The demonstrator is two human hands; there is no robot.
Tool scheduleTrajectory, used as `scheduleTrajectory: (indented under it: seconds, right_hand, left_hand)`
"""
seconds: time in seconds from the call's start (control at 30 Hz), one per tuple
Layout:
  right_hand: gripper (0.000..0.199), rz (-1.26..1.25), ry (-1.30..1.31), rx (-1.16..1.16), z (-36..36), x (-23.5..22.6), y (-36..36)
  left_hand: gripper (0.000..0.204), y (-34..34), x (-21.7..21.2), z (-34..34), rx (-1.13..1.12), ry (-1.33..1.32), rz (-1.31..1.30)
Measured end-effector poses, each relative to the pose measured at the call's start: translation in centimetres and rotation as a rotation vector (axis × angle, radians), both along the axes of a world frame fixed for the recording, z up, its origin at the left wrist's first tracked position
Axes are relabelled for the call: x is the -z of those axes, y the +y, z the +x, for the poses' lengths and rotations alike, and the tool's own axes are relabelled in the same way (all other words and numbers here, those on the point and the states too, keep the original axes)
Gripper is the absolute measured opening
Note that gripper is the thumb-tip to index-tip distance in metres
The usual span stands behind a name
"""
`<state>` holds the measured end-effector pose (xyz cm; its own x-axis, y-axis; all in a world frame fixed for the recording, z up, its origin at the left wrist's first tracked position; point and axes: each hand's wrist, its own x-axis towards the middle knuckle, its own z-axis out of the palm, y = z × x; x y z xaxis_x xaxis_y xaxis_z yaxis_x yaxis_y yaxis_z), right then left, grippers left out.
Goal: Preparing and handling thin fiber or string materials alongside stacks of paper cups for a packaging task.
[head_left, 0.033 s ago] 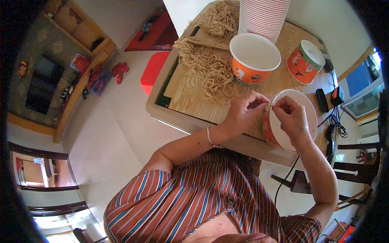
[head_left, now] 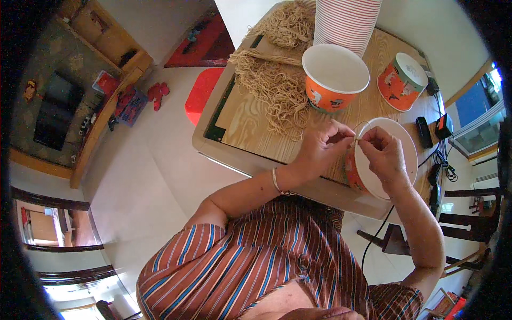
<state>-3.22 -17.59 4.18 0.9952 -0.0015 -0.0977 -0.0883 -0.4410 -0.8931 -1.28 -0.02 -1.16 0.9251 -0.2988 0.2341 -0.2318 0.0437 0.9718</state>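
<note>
Clock face: twelve at the top of my head view, centred on the tan cord [head_left: 356, 140] that I have at the fingertips.
Cord, location: above the bench [head_left: 248, 128], between both hands, at the ten o'clock edge of the near bowl [head_left: 401, 160].
Cord, long axis: no straight one that I can make out; a thin arc bends away from the pinch toward one o'clock. Whether it passes round the bowl, I cannot tell.
Left hand [head_left: 320, 145]: at nine o'clock from the cord, thumb and fingertips pinched on it, pointing toward three.
Right hand [head_left: 386, 156]: at four o'clock, thumb and forefinger pinched on the same short piece, pointing toward ten; it covers part of the bowl's white face.
Nearer hand: neither; I judge both equally close, fingertips almost meeting. Key relation: this facing pair of pinches, with the cord between.
Near bowl: at four o'clock, orange side toward nine, white face in my view.
Upright bowl [head_left: 332, 99]: orange, white inside, between eleven and twelve.
Inverted bowl [head_left: 397, 85]: orange, base up, at one.
Cup stack [head_left: 346, 24]: tall, pale with red rings, at twelve, behind the upright bowl.
Loose cord heap [head_left: 277, 88]: tan, tangled, at ten.
Black adapter [head_left: 444, 127]: at three, far side of the near bowl.
</note>
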Motion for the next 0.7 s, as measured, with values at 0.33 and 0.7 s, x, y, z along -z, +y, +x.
scheduleTrajectory:
  seconds: [0.33,0.7]
  right_hand:
    - [0.008,-0.002,0.016,0.004,0.0,-0.1,0.0]
    - [0.009,-0.059,0.027,0.001,-0.2,-0.4,0.0]
  left_hand:
    - [0.012,-0.2,-1.0,0.3,-0.039,-0.397,0.130]
    - [0.011,-0.1,-0.7,1.9,-0.010,-0.594,0.256]
